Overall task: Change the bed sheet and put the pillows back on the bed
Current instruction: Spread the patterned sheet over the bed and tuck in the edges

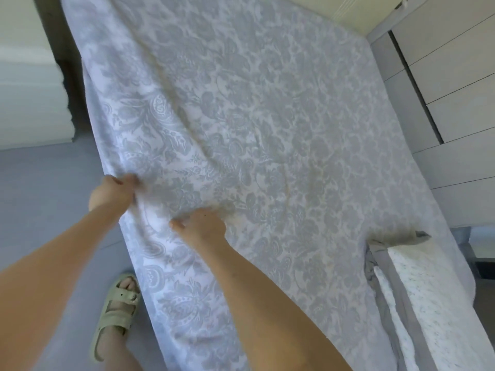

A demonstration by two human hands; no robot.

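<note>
Our left hand (113, 195) pinches the sheet (267, 116) at its near edge. Our right hand (205, 227), just beside it, rests on the cloth, and we cannot tell whether it grasps. The sheet lies spread beyond our grip and could slide askew if we tug one-sidedly.

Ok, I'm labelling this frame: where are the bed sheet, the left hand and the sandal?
bed sheet (267, 116): head view, its flat patterned middle.
left hand (112, 192): head view, the back of the hand.
sandal (117, 318): head view, its wide strap.
</note>
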